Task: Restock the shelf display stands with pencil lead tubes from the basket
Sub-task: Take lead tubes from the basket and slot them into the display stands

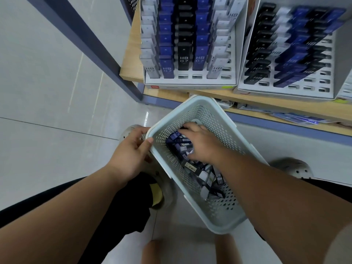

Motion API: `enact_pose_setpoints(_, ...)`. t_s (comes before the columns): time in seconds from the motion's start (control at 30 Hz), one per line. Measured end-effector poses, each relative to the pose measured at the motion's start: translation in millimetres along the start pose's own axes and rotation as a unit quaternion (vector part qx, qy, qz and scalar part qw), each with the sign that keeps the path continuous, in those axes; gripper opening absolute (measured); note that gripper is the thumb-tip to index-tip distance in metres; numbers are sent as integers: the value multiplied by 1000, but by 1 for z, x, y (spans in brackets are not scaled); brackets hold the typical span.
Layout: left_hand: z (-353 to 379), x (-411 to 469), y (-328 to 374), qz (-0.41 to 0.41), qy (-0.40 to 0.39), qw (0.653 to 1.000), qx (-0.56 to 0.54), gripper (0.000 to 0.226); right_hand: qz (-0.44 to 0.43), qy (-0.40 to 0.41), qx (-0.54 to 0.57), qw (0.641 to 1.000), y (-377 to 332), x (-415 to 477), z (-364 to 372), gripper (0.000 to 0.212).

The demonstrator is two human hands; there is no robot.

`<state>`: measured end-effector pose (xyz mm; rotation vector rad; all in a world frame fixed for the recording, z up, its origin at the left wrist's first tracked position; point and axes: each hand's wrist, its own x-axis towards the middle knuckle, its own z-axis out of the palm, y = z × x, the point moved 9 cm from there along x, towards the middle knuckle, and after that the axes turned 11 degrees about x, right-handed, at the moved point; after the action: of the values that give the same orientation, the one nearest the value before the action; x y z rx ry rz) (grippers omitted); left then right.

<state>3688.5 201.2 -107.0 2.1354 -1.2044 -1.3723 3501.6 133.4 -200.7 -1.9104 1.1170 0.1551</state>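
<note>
Reaching right hand (198, 143): palm down inside the basket, lying on the loose pencil lead tubes. The fingertips are buried among them, so it cannot be told whether a tube is pinched.
Left hand (131, 153): grips the basket's corner rim, thumb over the top edge and fingers on the outer wall.
Basket (219, 210): pale perforated plastic, held low in front of the shelf and apparently tilted.
Pencil lead tubes (192, 169): a jumbled heap of black, blue and grey in the basket bottom, lying at all angles.
Left display stand (231, 54): columns sorted by colour, with empty slots (183, 76) in the front row.
Right display stand (285, 92): its tubes lean sideways, and several front slots are open.
Shelf (131, 60): a wooden board that carries both stands, just above the basket.
Risk, grip: a blind grab in the heap may catch several tubes, and the spare ones could slip off during the lift and land on the floor (47, 92).
Risk, basket: if the left hand's hold loosens, the tilted basket may tip and spill.
Risk, sorting: with the colours mixed, a tube may go into the wrong column.
Risk, insertion: pushing a tube in beside the leaning ones in the right display stand could knock them over.
</note>
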Motion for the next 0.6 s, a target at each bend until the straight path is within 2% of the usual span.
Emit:
enact_pose_setpoints(0.1,-1,1,-1,-3,0,1000,11,15,-3,-34,-31,999,4,5,4,111)
enact_pose_setpoints(0.2,-1,1,-1,-5,-4,1000,16,13,3,-40,-14,999,6,7,5,109)
enact_pose_setpoints(0.37,-1,1,3,-13,-6,1000,6,12,67,-48,-13,997,11,5,13,111)
enact_pose_setpoints(0.43,-2,1,4,-15,-6,1000,7,12,78,-29,-15,996,14,1,14,102)
enact_pose_setpoints(0.53,-2,0,4,-14,-5,1000,11,12,66,-1,-27,997,14,-3,10,78)
enact_pose_setpoints(0.6,-2,-1,4,-13,-6,1000,15,12,65,-9,-19,998,13,-1,11,77)
